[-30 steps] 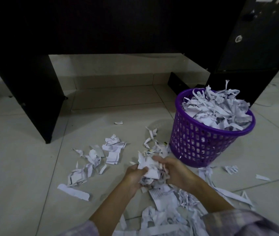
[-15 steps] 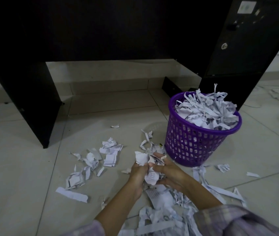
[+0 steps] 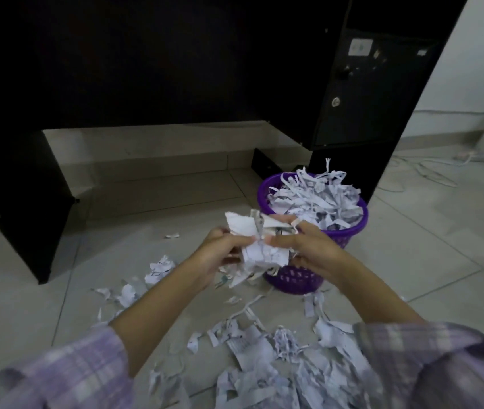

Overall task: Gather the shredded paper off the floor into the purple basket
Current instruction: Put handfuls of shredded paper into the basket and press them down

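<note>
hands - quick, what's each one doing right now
left hand: gripping the paper bundle
right hand: gripping the same bundle

1. We hold a crumpled wad of paper [image 3: 260, 243] between our left hand [image 3: 220, 252] and right hand [image 3: 308, 249], raised just beside the basket's near rim.
2. The purple basket [image 3: 293, 277], upright, brims with white strips.
3. Loose scraps [image 3: 264, 358] litter our floor.
</note>
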`<action>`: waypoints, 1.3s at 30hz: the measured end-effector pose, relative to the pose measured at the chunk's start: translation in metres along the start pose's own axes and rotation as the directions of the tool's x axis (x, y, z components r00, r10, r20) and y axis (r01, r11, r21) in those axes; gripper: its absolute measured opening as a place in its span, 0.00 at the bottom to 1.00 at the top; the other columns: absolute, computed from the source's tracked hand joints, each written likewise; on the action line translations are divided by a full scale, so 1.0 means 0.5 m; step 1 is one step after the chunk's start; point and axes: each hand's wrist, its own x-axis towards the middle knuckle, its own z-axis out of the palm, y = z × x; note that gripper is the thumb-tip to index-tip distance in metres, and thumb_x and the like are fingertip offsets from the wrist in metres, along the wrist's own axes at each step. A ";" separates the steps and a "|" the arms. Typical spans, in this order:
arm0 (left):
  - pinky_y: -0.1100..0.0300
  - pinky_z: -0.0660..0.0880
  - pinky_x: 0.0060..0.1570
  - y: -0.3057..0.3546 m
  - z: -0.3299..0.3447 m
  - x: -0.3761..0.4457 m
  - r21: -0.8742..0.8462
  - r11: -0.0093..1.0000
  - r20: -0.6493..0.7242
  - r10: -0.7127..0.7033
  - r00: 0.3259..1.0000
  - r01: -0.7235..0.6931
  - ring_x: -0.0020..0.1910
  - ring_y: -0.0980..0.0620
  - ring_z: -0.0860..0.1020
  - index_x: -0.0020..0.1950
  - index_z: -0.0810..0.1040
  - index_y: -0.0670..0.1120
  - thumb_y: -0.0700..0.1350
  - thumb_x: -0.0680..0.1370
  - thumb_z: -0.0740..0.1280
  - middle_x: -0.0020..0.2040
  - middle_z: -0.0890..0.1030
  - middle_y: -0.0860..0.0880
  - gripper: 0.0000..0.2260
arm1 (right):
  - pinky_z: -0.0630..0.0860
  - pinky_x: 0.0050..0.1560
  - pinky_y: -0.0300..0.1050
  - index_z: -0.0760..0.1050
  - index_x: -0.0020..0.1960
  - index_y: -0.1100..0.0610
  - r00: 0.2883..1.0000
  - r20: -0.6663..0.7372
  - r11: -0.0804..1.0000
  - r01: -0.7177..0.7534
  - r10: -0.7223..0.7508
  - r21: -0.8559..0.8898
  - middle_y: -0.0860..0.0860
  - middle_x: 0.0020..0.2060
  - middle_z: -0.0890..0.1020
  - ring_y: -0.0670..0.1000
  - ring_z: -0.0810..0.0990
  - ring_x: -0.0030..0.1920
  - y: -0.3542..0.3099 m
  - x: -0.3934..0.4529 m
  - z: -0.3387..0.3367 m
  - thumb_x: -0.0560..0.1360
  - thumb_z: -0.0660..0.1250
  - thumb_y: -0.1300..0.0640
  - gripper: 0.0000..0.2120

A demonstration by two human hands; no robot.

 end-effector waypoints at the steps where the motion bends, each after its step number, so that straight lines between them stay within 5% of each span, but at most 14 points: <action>1: 0.64 0.74 0.33 0.024 0.004 0.007 0.006 0.999 0.001 0.035 0.999 -0.035 0.36 0.54 0.78 0.62 0.74 0.40 0.39 0.74 0.71 0.43 0.81 0.48 0.18 | 0.80 0.44 0.44 0.76 0.58 0.50 1.000 -0.017 1.000 0.026 -0.026 -0.001 0.51 0.51 0.84 0.50 0.83 0.49 -0.026 0.000 -0.011 0.70 0.73 0.67 0.20; 4: 0.62 0.77 0.37 0.096 0.032 0.029 0.059 0.986 0.026 0.153 0.988 -0.155 0.35 0.56 0.77 0.60 0.74 0.42 0.40 0.75 0.71 0.42 0.79 0.50 0.15 | 0.81 0.48 0.48 0.76 0.58 0.49 0.990 -0.071 0.992 0.115 -0.118 -0.050 0.52 0.53 0.83 0.52 0.83 0.51 -0.102 0.006 -0.050 0.70 0.73 0.66 0.21; 10: 0.55 0.75 0.47 0.175 0.108 0.095 0.200 0.936 0.034 0.288 0.957 -0.289 0.47 0.49 0.77 0.56 0.77 0.41 0.41 0.78 0.66 0.47 0.80 0.45 0.08 | 0.77 0.33 0.37 0.71 0.65 0.52 0.956 -0.196 0.967 0.187 -0.220 -0.172 0.52 0.52 0.79 0.47 0.81 0.45 -0.185 0.039 -0.129 0.71 0.74 0.63 0.25; 13: 0.58 0.71 0.44 0.177 0.136 0.135 0.391 0.874 0.052 0.291 0.955 -0.288 0.48 0.48 0.77 0.59 0.77 0.38 0.41 0.78 0.66 0.55 0.80 0.40 0.11 | 0.80 0.41 0.45 0.68 0.65 0.52 0.914 -0.305 0.920 0.149 -0.269 -0.363 0.54 0.57 0.77 0.52 0.79 0.52 -0.165 0.073 -0.163 0.71 0.74 0.59 0.26; 17: 0.57 0.72 0.40 0.154 0.153 0.156 0.618 0.722 0.059 0.351 0.934 -0.310 0.48 0.47 0.77 0.67 0.67 0.42 0.41 0.76 0.66 0.52 0.78 0.43 0.20 | 0.76 0.51 0.51 0.61 0.68 0.58 0.835 -0.393 0.768 0.053 -0.385 -0.639 0.54 0.54 0.74 0.55 0.76 0.52 -0.108 0.103 -0.178 0.72 0.73 0.58 0.31; 20: 0.55 0.74 0.47 0.124 0.145 0.170 0.756 0.556 0.151 0.366 0.918 -0.346 0.49 0.47 0.77 0.61 0.74 0.39 0.41 0.76 0.66 0.51 0.77 0.44 0.14 | 0.75 0.49 0.49 0.60 0.71 0.58 0.879 -0.266 0.593 0.024 -0.395 -0.805 0.56 0.54 0.78 0.57 0.78 0.54 -0.058 0.126 -0.174 0.72 0.73 0.58 0.33; 23: 0.49 0.71 0.61 0.097 0.137 0.187 0.870 0.339 0.233 0.358 0.904 -0.359 0.61 0.45 0.73 0.61 0.78 0.43 0.45 0.77 0.65 0.59 0.75 0.43 0.14 | 0.74 0.57 0.50 0.64 0.70 0.55 0.942 -0.164 0.376 -0.044 -0.292 -0.925 0.56 0.60 0.77 0.59 0.75 0.59 -0.031 0.145 -0.168 0.73 0.71 0.55 0.29; 26: 0.48 0.65 0.66 0.090 0.147 0.191 0.899 0.262 0.256 0.335 0.907 -0.351 0.66 0.44 0.64 0.66 0.74 0.46 0.48 0.78 0.64 0.66 0.66 0.45 0.17 | 0.74 0.58 0.52 0.70 0.65 0.53 0.966 -0.146 0.244 -0.092 -0.212 -0.965 0.55 0.59 0.78 0.58 0.76 0.59 -0.025 0.158 -0.164 0.74 0.69 0.53 0.20; 29: 0.48 0.72 0.60 0.087 0.158 0.203 0.890 0.265 0.292 0.295 0.910 -0.372 0.61 0.44 0.72 0.61 0.77 0.43 0.48 0.78 0.64 0.63 0.74 0.43 0.15 | 0.73 0.60 0.53 0.73 0.65 0.53 0.978 -0.159 0.161 -0.137 -0.133 -0.977 0.55 0.62 0.76 0.58 0.75 0.61 -0.012 0.167 -0.159 0.78 0.62 0.55 0.15; 33: 0.52 0.76 0.48 0.084 0.173 0.225 0.889 0.268 0.336 0.171 0.926 -0.372 0.49 0.44 0.78 0.50 0.80 0.38 0.45 0.78 0.64 0.48 0.80 0.43 0.11 | 0.70 0.60 0.49 0.70 0.66 0.60 0.981 -0.187 0.219 -0.195 0.056 -0.956 0.58 0.63 0.75 0.58 0.74 0.62 -0.028 0.168 -0.147 0.81 0.59 0.53 0.17; 35: 0.53 0.75 0.48 0.096 0.190 0.231 0.893 0.237 0.373 0.085 0.924 -0.382 0.50 0.44 0.78 0.52 0.81 0.38 0.42 0.78 0.63 0.49 0.81 0.43 0.10 | 0.70 0.62 0.49 0.68 0.68 0.60 0.970 -0.148 0.275 -0.198 0.195 -0.941 0.58 0.64 0.74 0.58 0.73 0.63 -0.046 0.163 -0.145 0.80 0.58 0.53 0.18; 39: 0.54 0.71 0.54 0.118 0.220 0.248 0.939 0.111 0.331 -0.037 0.943 -0.325 0.58 0.42 0.75 0.63 0.75 0.39 0.44 0.80 0.61 0.61 0.76 0.42 0.15 | 0.74 0.41 0.44 0.75 0.46 0.57 0.927 -0.111 0.562 -0.308 0.358 -0.768 0.56 0.40 0.80 0.52 0.77 0.36 -0.077 0.162 -0.159 0.70 0.64 0.54 0.08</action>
